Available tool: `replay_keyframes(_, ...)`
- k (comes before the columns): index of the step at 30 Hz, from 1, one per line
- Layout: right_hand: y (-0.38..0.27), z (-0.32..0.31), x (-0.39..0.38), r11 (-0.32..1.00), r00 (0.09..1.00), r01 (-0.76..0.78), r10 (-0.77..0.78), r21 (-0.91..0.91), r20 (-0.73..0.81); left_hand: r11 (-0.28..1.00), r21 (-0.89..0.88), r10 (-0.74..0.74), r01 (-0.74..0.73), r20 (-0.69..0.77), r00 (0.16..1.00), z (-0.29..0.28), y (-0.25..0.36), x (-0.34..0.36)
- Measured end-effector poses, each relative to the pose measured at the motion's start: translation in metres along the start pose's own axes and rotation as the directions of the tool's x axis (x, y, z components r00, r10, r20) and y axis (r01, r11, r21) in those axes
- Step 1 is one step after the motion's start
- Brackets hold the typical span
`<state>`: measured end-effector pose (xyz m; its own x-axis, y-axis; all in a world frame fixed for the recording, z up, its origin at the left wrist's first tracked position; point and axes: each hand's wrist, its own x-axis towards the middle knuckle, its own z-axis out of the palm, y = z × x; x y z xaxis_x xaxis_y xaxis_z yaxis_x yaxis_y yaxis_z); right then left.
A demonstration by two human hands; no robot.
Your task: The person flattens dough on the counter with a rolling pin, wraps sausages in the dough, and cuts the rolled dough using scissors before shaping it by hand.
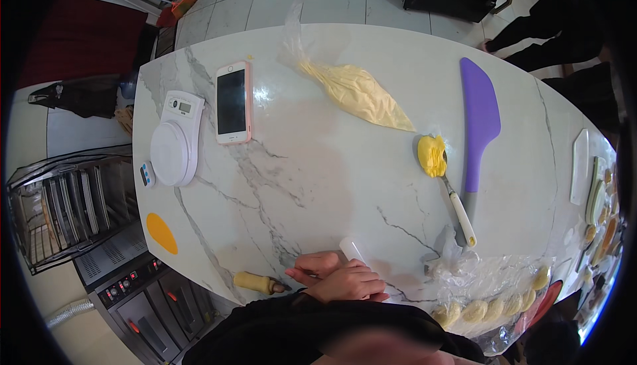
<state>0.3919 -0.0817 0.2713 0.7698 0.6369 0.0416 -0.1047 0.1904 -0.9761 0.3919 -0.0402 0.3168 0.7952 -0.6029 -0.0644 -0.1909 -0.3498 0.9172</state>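
Note:
At the table's near edge my hands cross, one over the other. My left hand (346, 283) lies on top, its fingers closed over a smooth white rolling pin (352, 249), whose far end sticks out beyond them. Partly beneath it, my right hand (316, 263) points left, with fingers loosely stretched out and nothing visible in them. Just left of the hands lies a short pale-yellow roller (252, 281) with a brown end. To the right, several pale dough balls (474, 310) rest in a row under clear plastic film (494, 269).
Farther off lie a piping bag of pale filling (358, 93), a spoon (462, 219) with a yellow lump (432, 156), and a purple spatula (479, 116). A kitchen scale (174, 149), phone (232, 103), small timer (146, 174) and orange scraper (162, 233) are left. An oven (149, 312) stands beside the table.

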Motion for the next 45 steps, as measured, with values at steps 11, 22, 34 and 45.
replay_keyframes(11,-0.008,-0.0045,0.0008,1.0,1.0,0.004,-0.004,-0.003,0.018,1.0,-0.019,-0.012,0.012,-0.012,1.0,0.0036,0.0028,0.0003)
replay_keyframes(22,-0.0077,-0.0039,-0.0001,1.0,0.999,0.018,-0.018,-0.015,0.032,0.997,-0.072,0.002,-0.005,-0.035,0.999,0.0039,0.004,-0.0005)
replay_keyframes(34,-0.0087,-0.0059,-0.003,0.999,0.998,-0.009,0.012,-0.044,0.066,0.999,-0.047,0.021,-0.02,0.009,1.0,0.0075,0.0021,-0.002)
replay_keyframes(45,-0.0075,-0.0052,-0.0017,0.999,0.998,-0.016,0.018,-0.041,0.053,0.998,-0.054,0.029,-0.028,0.029,0.999,0.0077,-0.0011,-0.002)
